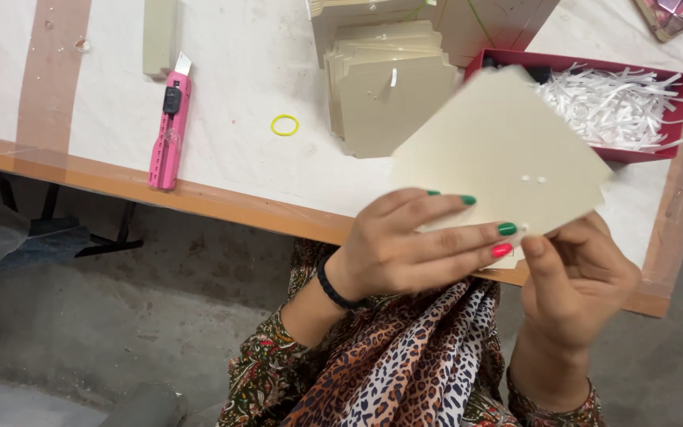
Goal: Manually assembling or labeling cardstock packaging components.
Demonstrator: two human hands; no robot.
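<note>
I hold a cream cardboard piece (499, 150) with two small holes near its lower edge, tilted above the table's front edge. My left hand (413, 241), with green and red painted nails and a black wristband, grips its lower left side. My right hand (579, 277) pinches its lower right corner with the thumb up. A stack of matching cream cards (389, 95) lies on the white table (239, 134) just behind the held piece.
A pink utility knife (169, 130) lies at the left near the wooden table edge. A yellow rubber band (284, 125) sits between it and the stack. A red box (677, 119) of white shredded paper (610, 107) stands at the right. More cardboard lies at the back.
</note>
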